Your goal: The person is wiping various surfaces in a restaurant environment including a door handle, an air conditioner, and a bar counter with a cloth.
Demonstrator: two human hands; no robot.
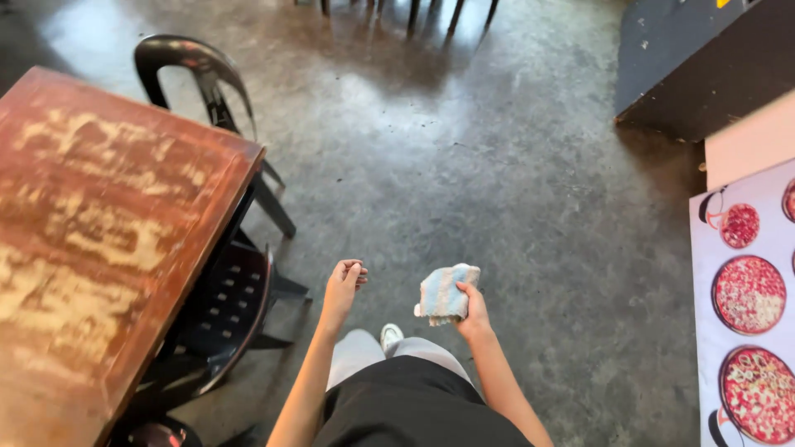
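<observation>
Cloth (pixel 445 293) — a small, folded one with pale blue and white stripes — sits in the right hand (pixel 474 314), out in front of the person's body and above the grey floor (pixel 497 182). The fingers of that hand are curled shut around one edge of it, and the rest hangs loose toward the left. The left hand (pixel 342 285) holds nothing; its fingers are bent in a soft, half-closed curl, just beside the cloth but not touching it.

To carry the cloth well, I think the grip should stay firm on the folded edge, so no corner flops down or drops. The red, worn table (pixel 108 223) stands near on the left, with black chairs (pixel 224 314) tucked at its side.

Some things are hard to see. The table runs off the picture, so its far parts stay hidden. Only one white shoe tip (pixel 391 335) shows. The board with pizza pictures (pixel 749 298) on the right is cut off too — and I cannot tell if the cloth is wet or dry.
</observation>
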